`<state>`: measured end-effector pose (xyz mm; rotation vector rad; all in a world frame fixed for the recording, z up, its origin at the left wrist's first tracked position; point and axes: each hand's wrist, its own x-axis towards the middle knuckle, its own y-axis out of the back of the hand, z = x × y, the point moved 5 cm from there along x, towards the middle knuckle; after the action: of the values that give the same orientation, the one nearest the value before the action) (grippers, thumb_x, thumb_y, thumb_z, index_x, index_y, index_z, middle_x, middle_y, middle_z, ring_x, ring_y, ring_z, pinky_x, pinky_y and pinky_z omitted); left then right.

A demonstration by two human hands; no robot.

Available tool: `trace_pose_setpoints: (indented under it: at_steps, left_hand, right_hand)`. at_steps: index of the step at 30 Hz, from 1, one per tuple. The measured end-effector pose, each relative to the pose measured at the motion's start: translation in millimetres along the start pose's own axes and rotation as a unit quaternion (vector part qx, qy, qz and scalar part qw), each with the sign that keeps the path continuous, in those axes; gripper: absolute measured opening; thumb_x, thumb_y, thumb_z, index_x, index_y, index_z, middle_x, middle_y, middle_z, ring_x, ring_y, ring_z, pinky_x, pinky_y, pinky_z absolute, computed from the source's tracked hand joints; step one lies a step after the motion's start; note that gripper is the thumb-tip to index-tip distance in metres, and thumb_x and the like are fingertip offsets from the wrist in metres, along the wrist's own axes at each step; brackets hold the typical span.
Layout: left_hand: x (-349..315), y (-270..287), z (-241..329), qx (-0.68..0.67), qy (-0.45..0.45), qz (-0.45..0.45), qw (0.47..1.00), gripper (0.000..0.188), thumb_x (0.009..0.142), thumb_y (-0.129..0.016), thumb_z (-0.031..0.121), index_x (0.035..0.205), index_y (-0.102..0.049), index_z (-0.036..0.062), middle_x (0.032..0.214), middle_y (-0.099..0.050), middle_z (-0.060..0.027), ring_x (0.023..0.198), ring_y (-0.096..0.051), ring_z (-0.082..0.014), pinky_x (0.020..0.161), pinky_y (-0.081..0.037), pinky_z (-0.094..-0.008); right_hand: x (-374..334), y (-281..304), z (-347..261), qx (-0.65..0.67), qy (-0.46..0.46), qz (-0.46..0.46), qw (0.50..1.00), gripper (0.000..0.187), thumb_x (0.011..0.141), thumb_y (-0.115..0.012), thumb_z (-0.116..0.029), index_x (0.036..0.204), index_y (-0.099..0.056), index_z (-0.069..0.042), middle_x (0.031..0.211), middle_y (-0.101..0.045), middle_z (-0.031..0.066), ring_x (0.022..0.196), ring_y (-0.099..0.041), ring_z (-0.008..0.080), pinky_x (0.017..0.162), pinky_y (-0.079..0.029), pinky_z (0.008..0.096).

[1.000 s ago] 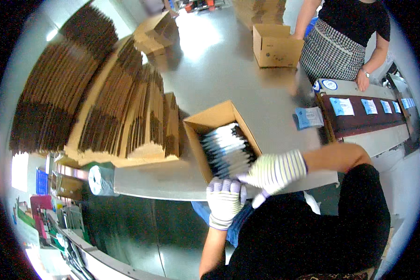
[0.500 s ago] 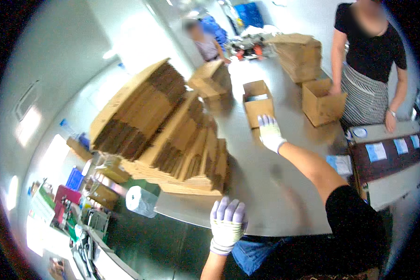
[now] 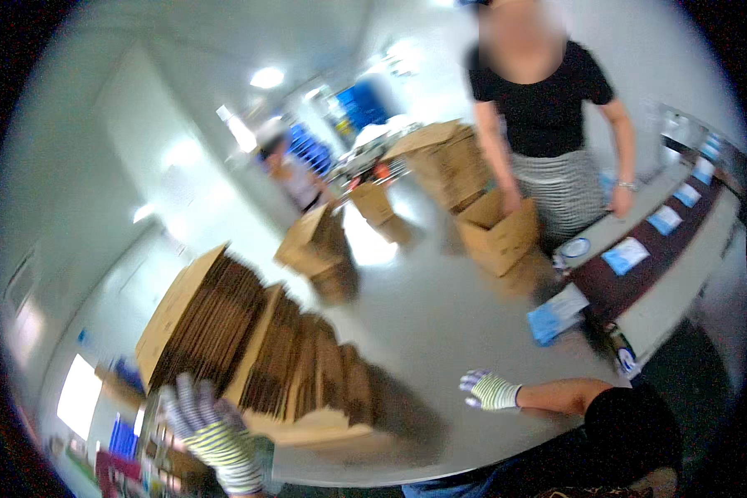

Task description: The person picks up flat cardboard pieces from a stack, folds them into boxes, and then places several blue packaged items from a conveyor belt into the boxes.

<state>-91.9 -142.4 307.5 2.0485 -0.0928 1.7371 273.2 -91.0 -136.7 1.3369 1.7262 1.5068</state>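
My left hand (image 3: 207,427), in a white glove with yellow-green stripes and purplish fingers, is raised at the near left with its fingers spread. It holds nothing and is in front of the stack of flat cardboard boxes (image 3: 295,365); whether it touches them I cannot tell. My right hand (image 3: 491,390), gloved the same way, is low over the near part of the metal table (image 3: 423,307). Its fingers are apart, with nothing in them. A small brown carton (image 3: 372,204) stands at the table's far end, away from both hands.
Across the table, a person in black (image 3: 548,116) has a hand at an open carton (image 3: 498,236). A conveyor (image 3: 639,257) carries blue-and-white packets at the right; another packet (image 3: 558,314) lies at the table's edge. Other cardboard stacks (image 3: 444,162) stand farther back, near a second person (image 3: 295,174).
The carton my right hand touched now stands farther off, out of my reach. That hand has drawn back toward me. My left hand has moved left to the cardboard stack. The view has turned right.
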Motion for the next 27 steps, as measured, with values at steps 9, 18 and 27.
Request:
trace_pose_setpoints:
  at_steps: [9,18,27]
  left_hand:
    - [110,-37,-26,0.396,-0.015,-0.086,0.914,0.046,0.093,-0.048,0.033,0.130,-0.047,0.0067,0.132,-0.050,-0.0140,0.125,-0.044,-0.0336,0.106,-0.034,-0.0461]
    - [103,-42,-33,0.408,0.049,-0.201,0.889,0.036,0.091,-0.054,0.031,0.116,-0.058,0.0052,0.113,-0.061,-0.0177,0.107,-0.057,-0.0357,0.097,-0.042,-0.0445]
    - [108,-30,-7,0.384,-0.011,-0.164,0.909,0.045,0.097,-0.039,0.043,0.109,-0.059,0.0044,0.106,-0.063,-0.0171,0.092,-0.063,-0.0320,0.092,-0.044,-0.0441]
  right_hand:
    - [-21,1,14,0.026,-0.031,0.046,0.998,0.050,0.090,-0.049,-0.039,0.126,-0.049,-0.005,0.131,-0.048,0.0152,0.122,-0.044,0.0328,0.103,-0.034,0.0456]
    - [-19,54,3,0.315,-0.136,-0.021,0.939,0.059,0.089,-0.055,-0.042,0.133,-0.043,-0.004,0.133,-0.048,0.0200,0.122,-0.046,0.0371,0.101,-0.037,0.0459]
    - [-39,380,-53,0.197,0.053,0.446,0.872,0.060,0.087,-0.059,-0.042,0.131,-0.045,-0.004,0.125,-0.051,0.0161,0.117,-0.049,0.0325,0.100,-0.038,0.0436]
